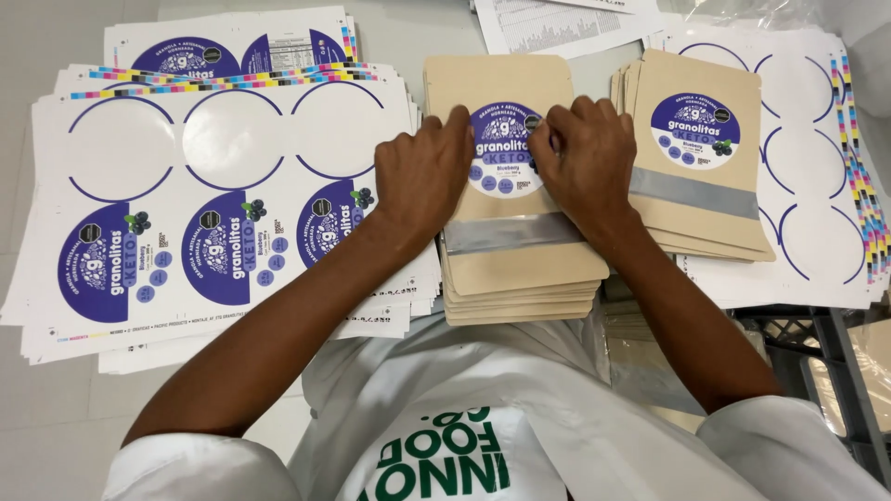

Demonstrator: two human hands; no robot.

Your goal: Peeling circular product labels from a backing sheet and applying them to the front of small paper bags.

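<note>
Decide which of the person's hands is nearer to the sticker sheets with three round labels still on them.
The left hand. It rests on the middle pouch stack, right beside the sticker sheets. The right hand presses the round label from the far side, nearer the finished pouches.

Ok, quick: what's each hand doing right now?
Left hand: fingers flat, pressing the round blue and white sticker onto the top tan paper pouch; gripping nothing.
Right hand: fingers curled, pressing the sticker's other edge; no clear grip.

Matt tan paper pouches (520, 269) carry glossy round stickers (504, 148) and a smooth silvery strip (510, 234).
</note>
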